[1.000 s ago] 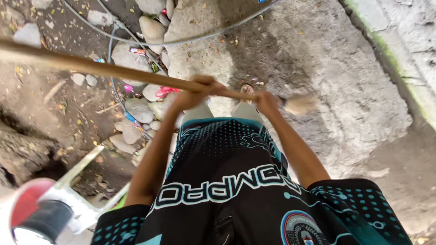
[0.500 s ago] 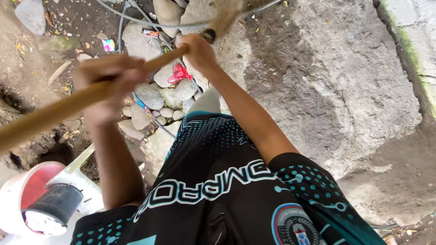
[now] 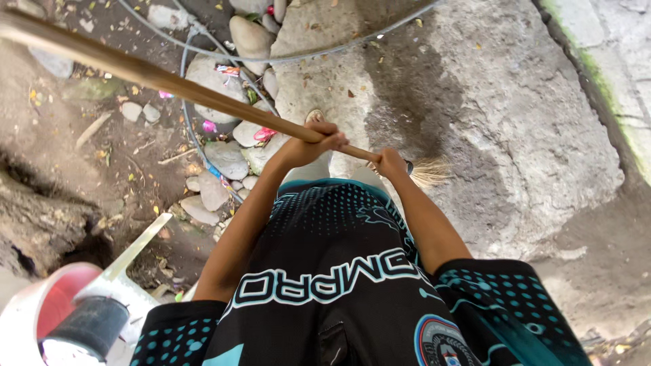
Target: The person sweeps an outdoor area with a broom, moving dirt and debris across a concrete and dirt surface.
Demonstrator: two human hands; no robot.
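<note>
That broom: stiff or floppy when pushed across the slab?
The broom handle probably stays stiff: it runs straight, gripped by the left hand and right hand. The bristles fan out on the slab, so they likely flex. Probably light.

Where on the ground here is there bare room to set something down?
The broad grey concrete slab, between the broom bristles and the mossy edge, is bare. The dirt patch at lower right is free too. It is crowded left of the hands, among the stones, hoses and litter.
</note>
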